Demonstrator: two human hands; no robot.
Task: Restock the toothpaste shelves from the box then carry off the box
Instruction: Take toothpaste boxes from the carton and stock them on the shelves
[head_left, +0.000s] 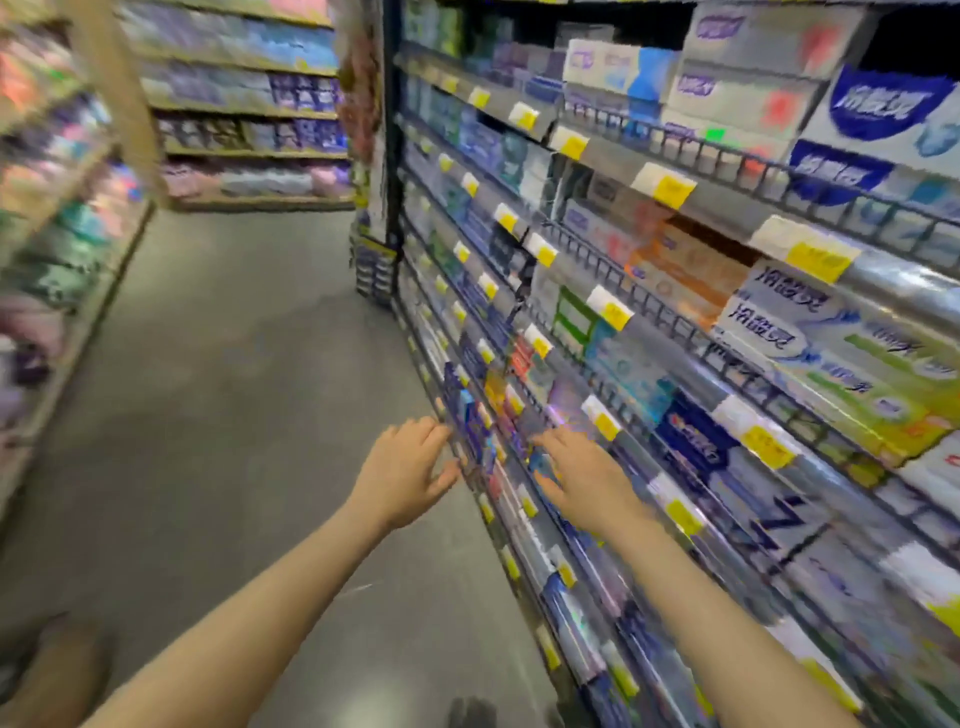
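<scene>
Left hand (405, 467) grip open, fingers spread, touching blue toothpaste boxes (470, 426) at its 2 o'clock. Right hand (582, 475) grip open, flat against the shelf edge (524, 410) at 12 o'clock. Open aisle floor (234, 364) toward 9 o'clock. Frame blurred.

Tiered wire-fronted shelves (670, 306) carry rows of toothpaste boxes (857, 353).

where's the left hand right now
In the head view, the bare left hand is low centre, fingers spread, beside the blue toothpaste cartons on a lower shelf, left of the right hand.
</scene>
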